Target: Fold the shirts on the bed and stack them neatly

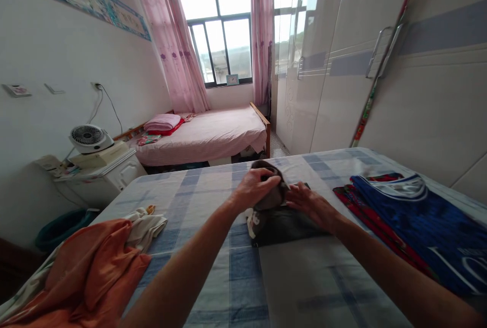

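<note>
A dark garment (281,229), its kind unclear, lies partly folded on the checked bedsheet in front of me. My left hand (258,186) is closed on a raised, bunched part of it, thumb over the cloth. My right hand (310,206) rests against the right side of the same garment, fingers stretched toward the lifted fold and touching it. Some of its fingertips are hard to make out. A small patterned patch (251,224) shows at the garment's left edge.
An orange garment (95,267) and a whitish cloth (146,226) lie loosely at left. On the right, a blue jersey (414,216) lies on red patterned cloth (348,198). Beyond the bed are a pink-covered bed (220,130), a wardrobe (342,95) and a fan (89,138) on a cabinet.
</note>
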Available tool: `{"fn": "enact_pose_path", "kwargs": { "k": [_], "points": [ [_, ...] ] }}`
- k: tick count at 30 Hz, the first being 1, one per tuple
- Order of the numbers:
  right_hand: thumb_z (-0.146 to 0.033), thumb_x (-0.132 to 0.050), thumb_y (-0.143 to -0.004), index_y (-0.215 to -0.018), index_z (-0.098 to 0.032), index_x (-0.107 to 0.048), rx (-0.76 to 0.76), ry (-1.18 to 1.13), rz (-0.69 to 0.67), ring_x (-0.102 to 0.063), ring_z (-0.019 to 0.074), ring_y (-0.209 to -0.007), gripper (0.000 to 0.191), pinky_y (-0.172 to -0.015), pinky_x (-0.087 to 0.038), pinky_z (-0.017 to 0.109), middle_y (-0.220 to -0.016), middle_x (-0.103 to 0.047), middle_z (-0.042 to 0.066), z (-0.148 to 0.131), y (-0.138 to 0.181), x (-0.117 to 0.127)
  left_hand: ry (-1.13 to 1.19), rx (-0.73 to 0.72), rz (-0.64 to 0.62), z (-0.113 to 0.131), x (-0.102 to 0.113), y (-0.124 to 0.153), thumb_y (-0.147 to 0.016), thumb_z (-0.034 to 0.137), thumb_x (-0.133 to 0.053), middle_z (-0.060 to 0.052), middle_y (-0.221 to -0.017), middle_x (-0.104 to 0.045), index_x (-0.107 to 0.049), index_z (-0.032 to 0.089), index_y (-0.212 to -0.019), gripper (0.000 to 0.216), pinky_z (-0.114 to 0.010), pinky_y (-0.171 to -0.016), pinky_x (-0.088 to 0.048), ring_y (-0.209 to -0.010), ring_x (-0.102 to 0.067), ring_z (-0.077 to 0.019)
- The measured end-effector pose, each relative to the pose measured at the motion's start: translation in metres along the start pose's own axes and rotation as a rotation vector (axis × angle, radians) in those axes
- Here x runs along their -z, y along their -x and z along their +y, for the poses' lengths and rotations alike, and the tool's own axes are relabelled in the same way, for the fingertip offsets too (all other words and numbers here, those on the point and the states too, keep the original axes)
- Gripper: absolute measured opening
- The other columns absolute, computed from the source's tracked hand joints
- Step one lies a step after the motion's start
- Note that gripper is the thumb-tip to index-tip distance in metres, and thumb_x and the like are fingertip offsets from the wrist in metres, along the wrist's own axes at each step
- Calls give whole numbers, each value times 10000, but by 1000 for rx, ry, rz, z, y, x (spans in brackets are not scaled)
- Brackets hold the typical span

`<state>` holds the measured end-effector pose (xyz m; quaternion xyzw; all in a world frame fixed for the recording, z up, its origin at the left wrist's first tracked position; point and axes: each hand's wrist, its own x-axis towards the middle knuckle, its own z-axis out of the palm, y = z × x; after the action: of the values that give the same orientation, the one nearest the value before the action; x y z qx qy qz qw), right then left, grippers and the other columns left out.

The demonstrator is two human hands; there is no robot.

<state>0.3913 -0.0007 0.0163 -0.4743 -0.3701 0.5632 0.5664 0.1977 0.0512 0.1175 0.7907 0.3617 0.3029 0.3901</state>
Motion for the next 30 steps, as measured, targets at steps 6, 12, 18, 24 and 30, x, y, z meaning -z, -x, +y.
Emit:
{"fn": "enact_pose_path", "kwargs": {
  "k": [6,12,18,24,30],
  "points": [
    [-501,-505,-831,-1012,-181,-605,-211,-136,-69,-671,198,-842,381,-793,-540,350,-869,-707,58,-4,9,13,-61,-39,88,-34,-29,0,-832,365,-517,-122,-1248,-551,-666,136,-945,295,-274,-800,-498,-931,-638,-188],
    [-196,-663,-631,-1167,-224,-513,-87,110,-20,-677,176,-732,557,-669,-555,283,-858,-703,12,-5,6,7,-422,-81,98,-82,-31,36,-867,337,-480,-119,-1424,-392,-551,167,-1229,405,-371,-1074,-311,-1318,-352,-245],
    [-181,-513,-651,-1284,-173,-447,59,746,196,-642,236,-909,636,-816,-509,351,-1038,-665,84,-5,6,37,-633,-168,-97,-94,-53,51,-863,503,-454,-66,-1498,-267,-421,279,-1348,535,-511,-1094,-212,-1385,-176,-288],
    [-347,-470,-819,-1365,-109,-389,545,1441,403,-323,311,-1306,601,-1068,-257,475,-1385,-419,170,-4,18,14,-721,-170,20,-85,-54,42,-915,430,-361,-79,-1474,-322,-484,215,-1300,458,-478,-1114,-164,-1391,-162,-270],
    [-498,-364,-887,-1401,-223,-360,572,1455,-235,-239,221,-1360,583,-1113,-170,431,-1460,-328,55,21,2,-23,-755,-77,-34,-101,-66,34,-874,510,-392,-129,-1489,-268,-330,174,-1409,635,-490,-1104,-170,-1385,-167,-304]
  ]
}}
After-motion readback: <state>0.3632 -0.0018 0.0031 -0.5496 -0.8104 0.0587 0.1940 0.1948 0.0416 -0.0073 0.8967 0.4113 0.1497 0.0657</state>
